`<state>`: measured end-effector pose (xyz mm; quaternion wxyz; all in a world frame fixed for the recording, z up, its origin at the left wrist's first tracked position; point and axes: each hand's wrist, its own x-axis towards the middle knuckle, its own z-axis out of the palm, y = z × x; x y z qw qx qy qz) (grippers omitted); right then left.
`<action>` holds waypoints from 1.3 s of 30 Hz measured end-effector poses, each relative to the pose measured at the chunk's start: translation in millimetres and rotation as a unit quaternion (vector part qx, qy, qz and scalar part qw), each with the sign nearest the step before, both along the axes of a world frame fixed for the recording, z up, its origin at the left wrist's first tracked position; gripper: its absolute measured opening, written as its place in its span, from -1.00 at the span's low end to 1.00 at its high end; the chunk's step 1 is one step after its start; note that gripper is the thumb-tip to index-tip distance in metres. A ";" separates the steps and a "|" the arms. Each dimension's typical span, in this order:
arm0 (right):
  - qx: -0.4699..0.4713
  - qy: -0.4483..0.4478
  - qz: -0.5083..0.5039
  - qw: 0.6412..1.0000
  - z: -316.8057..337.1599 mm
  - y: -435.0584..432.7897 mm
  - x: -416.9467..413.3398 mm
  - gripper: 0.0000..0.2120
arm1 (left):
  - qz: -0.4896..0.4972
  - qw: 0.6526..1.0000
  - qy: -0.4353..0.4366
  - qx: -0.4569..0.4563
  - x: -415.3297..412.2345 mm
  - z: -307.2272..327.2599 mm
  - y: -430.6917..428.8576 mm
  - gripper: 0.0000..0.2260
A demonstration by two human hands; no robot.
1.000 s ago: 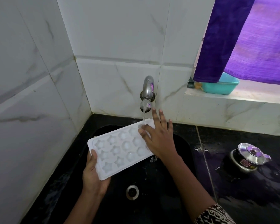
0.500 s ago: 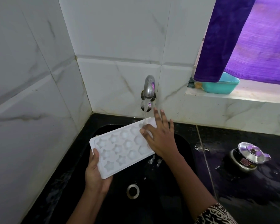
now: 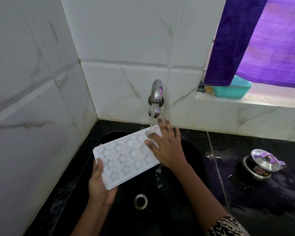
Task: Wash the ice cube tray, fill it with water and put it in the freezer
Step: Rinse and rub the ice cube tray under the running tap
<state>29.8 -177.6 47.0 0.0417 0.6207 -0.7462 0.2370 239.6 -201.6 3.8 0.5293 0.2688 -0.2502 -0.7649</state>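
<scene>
A white ice cube tray [image 3: 124,157] with star and round moulds is held tilted over the black sink [image 3: 192,150]. My left hand [image 3: 99,184] grips its near left corner, thumb on the rim. My right hand [image 3: 165,147] lies flat on the tray's far right end with fingers spread straight. Water runs from the metal tap [image 3: 156,94] onto the tray's far corner beside my right fingers and drips off the tray's right edge into the sink.
The sink drain [image 3: 140,201] lies below the tray. A small steel-lidded pot [image 3: 260,166] stands on the wet black counter at right. A teal tub [image 3: 232,90] sits on the window ledge under a purple curtain [image 3: 255,40]. White tiled walls close the left and back.
The tray and both hands have barely shifted. My right hand's fingers slid slightly over the tray's far end under the running water.
</scene>
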 end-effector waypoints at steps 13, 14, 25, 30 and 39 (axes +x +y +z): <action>-0.010 0.021 -0.024 0.999 3.0 -2.5 10.5 -0.38 | -0.012 1.000 -0.003 -0.002 -4.1 1.4 1.4 -0.48; 0.002 0.020 -0.010 1.000 1.0 -1.7 13.6 -0.35 | -0.012 1.000 -0.003 -0.001 -3.9 1.5 0.6 -0.47; -0.058 -0.089 -0.009 0.994 4.9 21.9 -5.2 -0.62 | 0.001 1.000 -0.003 -0.019 -5.3 7.0 -1.5 -0.47; 0.002 -0.001 -0.013 1.000 1.3 14.9 -0.3 -0.61 | 0.005 1.000 0.008 -0.021 -10.3 13.1 -6.7 -0.49; -0.024 0.010 -0.014 1.000 3.3 6.9 -1.9 -0.58 | 0.009 1.000 0.005 -0.022 -6.6 12.0 -10.3 -0.48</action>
